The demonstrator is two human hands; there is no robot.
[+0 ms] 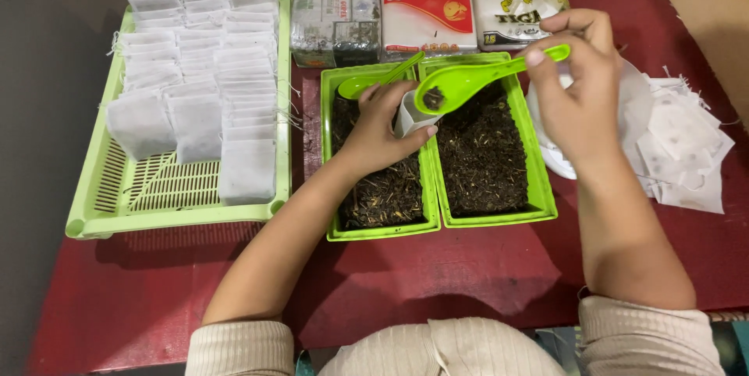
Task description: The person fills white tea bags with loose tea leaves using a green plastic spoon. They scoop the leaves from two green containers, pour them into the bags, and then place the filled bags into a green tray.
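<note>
My left hand [382, 130] holds a small white filter bag [411, 117] upright over the seam between two green trays. My right hand [573, 83] grips the handle of a green plastic spoon [468, 79]; its bowl carries a little dark tea and hovers just above the bag's mouth. The left green tray [382, 228] and the right green tray [546, 196] are both filled with dark loose tea. A second green spoon [374, 81] rests in the left tray, behind my left hand.
A light green slotted basket [168, 212] at left holds several rows of filled white bags. A heap of empty white bags [683, 146] lies at right. Packets of tea [427, 5] stand at the back of the red table [468, 274].
</note>
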